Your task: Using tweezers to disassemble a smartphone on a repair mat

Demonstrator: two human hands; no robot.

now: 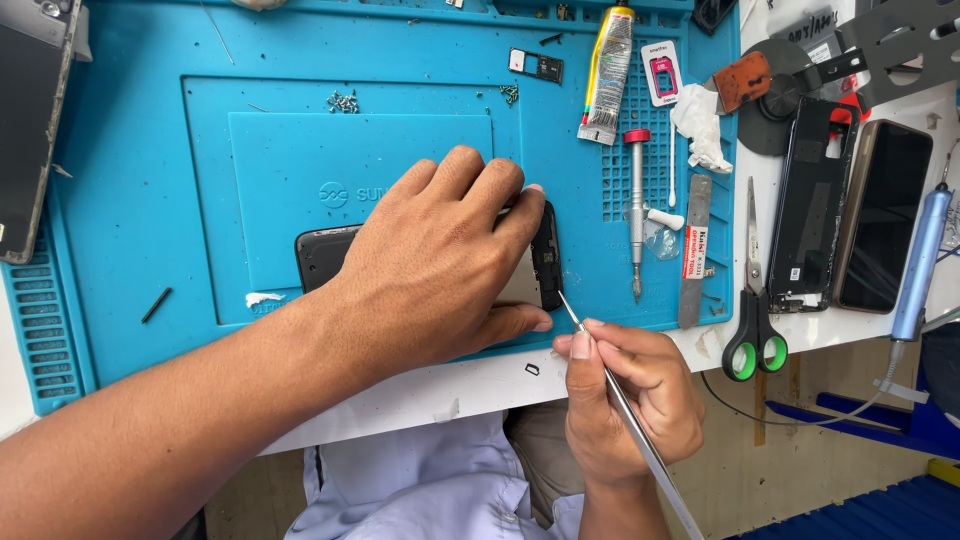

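My left hand (435, 265) lies flat over an opened black phone (322, 255) on the blue work mat (150, 180), fingers pressing it down near its right end. My right hand (630, 390) sits at the table's front edge and grips thin metal tweezers (640, 440) like a pen. The tweezers' tip touches the phone's lower right corner (548, 285). Most of the phone is hidden under my left hand.
Right of the phone lie a screwdriver (636, 215), a metal ruler (694, 250), green-handled scissors (755, 300), a glue tube (606, 75), another opened phone (812, 210) and a dark phone (885, 215). Small screws (342, 101) rest on the mat. A device (30, 130) lies at far left.
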